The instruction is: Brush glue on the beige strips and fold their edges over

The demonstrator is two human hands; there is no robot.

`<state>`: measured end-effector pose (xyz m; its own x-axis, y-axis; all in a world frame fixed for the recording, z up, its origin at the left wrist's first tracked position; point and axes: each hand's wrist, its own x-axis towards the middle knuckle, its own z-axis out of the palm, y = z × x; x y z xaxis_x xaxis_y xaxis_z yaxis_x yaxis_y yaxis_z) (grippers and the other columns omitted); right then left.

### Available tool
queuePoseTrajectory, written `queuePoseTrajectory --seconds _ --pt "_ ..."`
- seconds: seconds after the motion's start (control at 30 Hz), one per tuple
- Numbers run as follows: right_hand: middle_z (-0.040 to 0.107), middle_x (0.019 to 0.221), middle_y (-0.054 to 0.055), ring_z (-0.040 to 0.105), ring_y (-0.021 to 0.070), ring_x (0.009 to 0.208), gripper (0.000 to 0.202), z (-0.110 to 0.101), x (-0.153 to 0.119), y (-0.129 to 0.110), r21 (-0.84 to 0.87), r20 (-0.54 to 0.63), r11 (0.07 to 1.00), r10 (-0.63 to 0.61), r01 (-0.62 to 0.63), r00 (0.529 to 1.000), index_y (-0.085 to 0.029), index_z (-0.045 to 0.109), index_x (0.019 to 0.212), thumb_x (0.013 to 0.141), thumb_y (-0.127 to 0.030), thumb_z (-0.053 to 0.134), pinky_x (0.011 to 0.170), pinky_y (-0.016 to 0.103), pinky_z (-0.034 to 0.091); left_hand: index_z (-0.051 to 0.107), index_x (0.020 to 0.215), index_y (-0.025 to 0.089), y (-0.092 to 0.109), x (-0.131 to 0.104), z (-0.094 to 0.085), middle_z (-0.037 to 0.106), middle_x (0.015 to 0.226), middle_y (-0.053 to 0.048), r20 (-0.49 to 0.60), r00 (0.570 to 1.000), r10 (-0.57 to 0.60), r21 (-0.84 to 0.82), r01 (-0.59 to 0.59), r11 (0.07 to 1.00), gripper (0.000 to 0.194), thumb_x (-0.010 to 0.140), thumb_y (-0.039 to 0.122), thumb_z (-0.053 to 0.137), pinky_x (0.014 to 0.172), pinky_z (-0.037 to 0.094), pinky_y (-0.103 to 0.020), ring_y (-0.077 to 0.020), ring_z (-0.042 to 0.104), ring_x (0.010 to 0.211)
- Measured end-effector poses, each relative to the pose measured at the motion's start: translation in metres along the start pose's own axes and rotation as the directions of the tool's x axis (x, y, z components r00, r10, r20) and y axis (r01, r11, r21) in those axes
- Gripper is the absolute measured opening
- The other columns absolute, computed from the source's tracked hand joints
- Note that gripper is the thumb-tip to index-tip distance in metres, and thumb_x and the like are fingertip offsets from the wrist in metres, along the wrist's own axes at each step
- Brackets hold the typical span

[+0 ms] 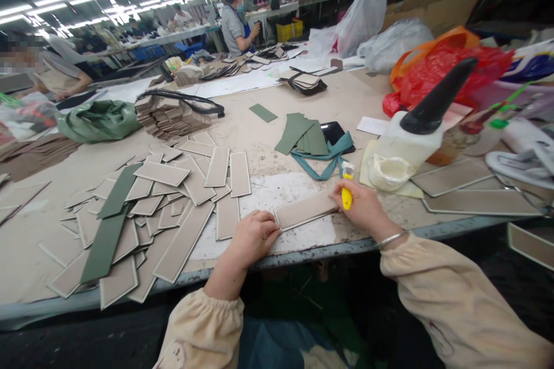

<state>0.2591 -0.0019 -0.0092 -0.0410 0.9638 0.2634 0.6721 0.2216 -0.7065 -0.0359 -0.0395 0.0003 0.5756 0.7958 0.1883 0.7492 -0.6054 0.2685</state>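
Beige with a pale border, one long panel [305, 207] lies at the near edge of the worktop [246, 118], between the person's two hands. The left hand [255, 236] has its fingers drawn close together, tips touching the panel's left end; whether they pinch it or only press on it cannot be told. The right hand [366, 207] is at the other end, its fingers closed around a yellow-handled brush [347, 195], bristles up. Toward the worktop's near left corner spreads a loose heap of similar panels [173, 222], with dark green strips [104, 248] on top. Beyond the brush lies a teal strap [320, 170]; near the right hand stands a white plastic container [400, 144].
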Motion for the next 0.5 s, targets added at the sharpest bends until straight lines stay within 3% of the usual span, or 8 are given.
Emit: queuePoseTrajectory --seconds 0.37,0.5 --pt "0.062 0.06 0.0 0.057 0.0153 0.053 0.008 0.0002 0.0021 -0.0026 -0.002 -0.006 0.999 -0.044 0.044 0.999 -0.022 0.059 0.075 0.079 -0.029 0.059 0.055 0.026 0.042 0.072 0.073 0.022 0.003 0.0047 -0.004 0.069 0.105 -0.007 -0.048 0.994 0.097 0.013 -0.097 0.995 0.019 0.086 0.019 0.058 0.087 0.05 -0.042 -0.022 0.057 0.094" --pt "0.062 0.062 0.0 0.056 0.0147 0.054 0.005 0.001 0.0023 -0.0021 -0.007 0.0 0.999 -0.04 0.04 0.999 -0.022 0.059 0.076 0.078 -0.025 0.058 0.056 0.025 0.041 0.072 0.074 0.023 0.0036 0.0041 -0.0025 0.071 0.105 -0.004 -0.03 0.996 0.084 0.03 -0.083 0.996 0.019 0.086 0.021 0.058 0.097 0.044 -0.051 -0.0225 0.059 0.095"
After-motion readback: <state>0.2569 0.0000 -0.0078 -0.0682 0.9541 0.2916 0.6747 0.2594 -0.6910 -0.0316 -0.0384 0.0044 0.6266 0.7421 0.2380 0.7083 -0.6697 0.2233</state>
